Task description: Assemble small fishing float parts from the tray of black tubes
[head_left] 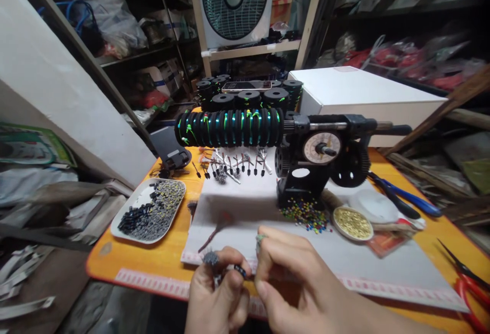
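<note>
Above the table's front edge, my left hand [220, 298] is closed in a pinch around a small dark cylindrical piece [240, 271]. A grey, bristly little bundle [210, 258] sticks up between the fingers of that hand. Close beside it on the right, my right hand [298, 278] has thumb and index finger pressed together; whatever lies between them is too small to make out. A greenish band [261, 238] shows on one of its fingers. Beyond both hands, black ribbed rolls [229, 128] with green and turquoise line sit on a geared machine with a dial [321, 147].
Small dark-tipped pieces [237, 165] hang below the rolls. At left stands a white tray [117, 221] of grey and black parts. Coloured beads [306, 216], a dish of gold bits [352, 224], blue-handled pliers [409, 198] and red-handled scissors [469, 288] lie right. A white box [367, 89] stands behind.
</note>
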Available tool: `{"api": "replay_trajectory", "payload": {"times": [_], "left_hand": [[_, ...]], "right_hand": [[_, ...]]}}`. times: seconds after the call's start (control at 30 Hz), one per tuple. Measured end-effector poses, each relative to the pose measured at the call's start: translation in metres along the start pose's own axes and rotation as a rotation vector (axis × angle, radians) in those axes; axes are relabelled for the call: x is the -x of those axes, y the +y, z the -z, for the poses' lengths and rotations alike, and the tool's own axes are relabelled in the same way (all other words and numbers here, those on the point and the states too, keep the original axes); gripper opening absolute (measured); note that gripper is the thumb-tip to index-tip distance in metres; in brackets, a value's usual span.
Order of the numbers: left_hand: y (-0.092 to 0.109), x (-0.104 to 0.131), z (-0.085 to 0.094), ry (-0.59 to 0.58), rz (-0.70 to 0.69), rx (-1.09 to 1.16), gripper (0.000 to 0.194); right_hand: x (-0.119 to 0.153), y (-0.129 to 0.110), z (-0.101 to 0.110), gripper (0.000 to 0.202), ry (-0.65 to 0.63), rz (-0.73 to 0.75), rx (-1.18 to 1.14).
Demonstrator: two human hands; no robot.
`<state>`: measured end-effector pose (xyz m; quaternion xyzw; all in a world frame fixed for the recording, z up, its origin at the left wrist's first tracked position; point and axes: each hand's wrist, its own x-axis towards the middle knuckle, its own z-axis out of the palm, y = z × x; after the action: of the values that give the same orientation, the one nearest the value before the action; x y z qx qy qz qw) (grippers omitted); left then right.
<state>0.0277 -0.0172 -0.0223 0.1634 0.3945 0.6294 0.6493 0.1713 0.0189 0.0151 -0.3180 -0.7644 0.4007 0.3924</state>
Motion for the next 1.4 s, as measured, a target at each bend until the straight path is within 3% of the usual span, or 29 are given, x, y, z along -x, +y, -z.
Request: {"api": "replay_trajectory", "payload": {"times": [1.13, 1.3, 1.4], "left_hand": [[-0.0026, 0.0052, 0.001, -0.007, -0.033, -0.034, 0.027], [-0.0006, 0.005, 0.0027, 0.018, -0.11, -0.074, 0.027], [0.0045, 0.0027, 0.0063, 0.054, -0.247, -0.202, 0.03]], "right_hand": [[0.0037, -0.0016, 0.0002, 0.017, -0.01, 0.015, 0.038], [0.0006, -0.0038, 0.0023, 0.014, -0.016, -0.001, 0.048], [-0.0019, -0.0025, 0.0052, 0.014, -0.072, 0.006, 0.056]]}}
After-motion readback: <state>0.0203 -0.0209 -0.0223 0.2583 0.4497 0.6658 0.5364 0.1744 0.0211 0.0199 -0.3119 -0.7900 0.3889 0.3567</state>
